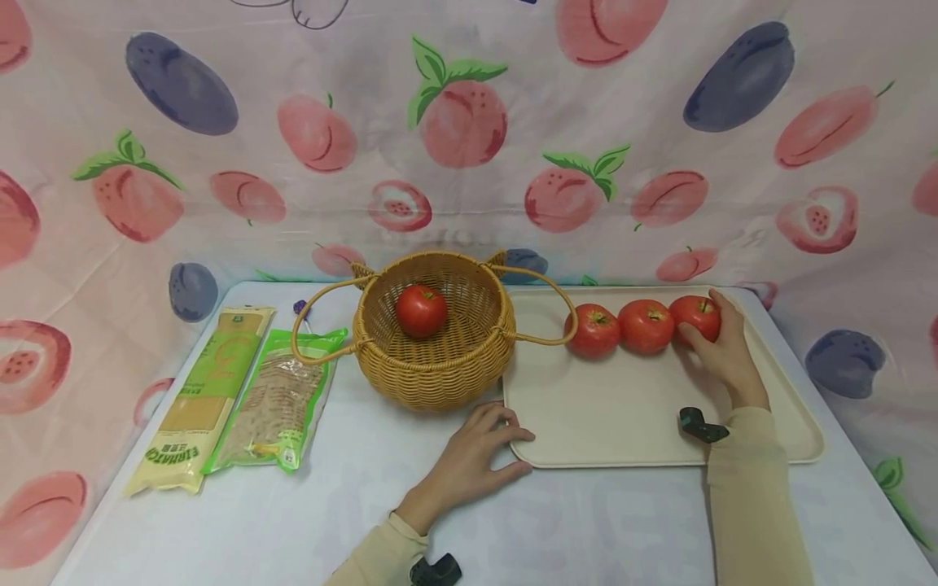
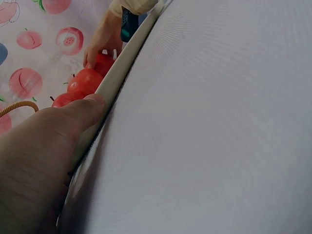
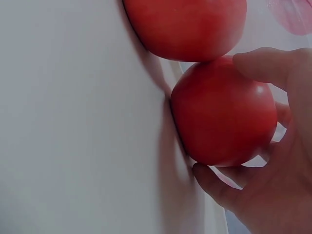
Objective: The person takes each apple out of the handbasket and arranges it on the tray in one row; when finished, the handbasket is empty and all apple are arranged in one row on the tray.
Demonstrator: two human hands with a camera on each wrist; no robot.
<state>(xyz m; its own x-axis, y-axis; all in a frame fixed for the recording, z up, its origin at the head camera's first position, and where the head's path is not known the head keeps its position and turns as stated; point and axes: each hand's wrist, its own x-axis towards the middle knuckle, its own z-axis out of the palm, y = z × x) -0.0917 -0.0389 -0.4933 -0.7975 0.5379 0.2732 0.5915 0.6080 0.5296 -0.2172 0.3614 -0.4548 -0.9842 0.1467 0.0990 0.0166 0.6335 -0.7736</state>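
My right hand (image 1: 721,354) holds a red apple (image 3: 224,112) at the far right of a row of three on a beige tray (image 1: 608,415). Thumb and fingers curve around its sides, and the apple sits on the tray against its neighbour. The middle apple (image 1: 646,327) and the left apple (image 1: 593,331) stand beside it. At the tray's near left corner rests my left hand (image 1: 476,456), fingers loosely spread; its thumb (image 2: 90,109) touches the rim in the left wrist view. Another red apple (image 1: 421,311) lies inside a wicker basket (image 1: 432,382).
The basket's right handle (image 1: 545,339) reaches over the tray to the left apple. Left of the basket lie a green-edged clear bag (image 1: 282,407) and a long yellow-green packet (image 1: 201,399). A fruit-print cloth (image 1: 469,195) hangs behind the table.
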